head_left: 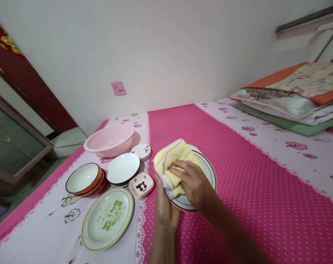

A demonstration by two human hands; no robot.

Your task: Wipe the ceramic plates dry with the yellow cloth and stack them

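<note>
My left hand (164, 209) grips the left edge of a round plate (209, 169) with a dark red ring near its rim; the fingers under it are hidden. With my right hand (192, 180) I press a folded yellow cloth (180, 152) with lilac edging onto the plate's left side. Just left of my hands lies a small square dish (141, 184) with a cat picture. A large plate (108, 220) with a yellow-green rim and leafy print rests nearer me, on another plate.
Farther left stand nested orange-sided bowls (85, 179), stacked white dishes (123, 168), small flowered saucers (141, 151) and a pink basin (110, 140). All rest on a pink patterned bedspread (246, 176). Folded bedding (293, 99) is piled at the right, by the wall (166, 51).
</note>
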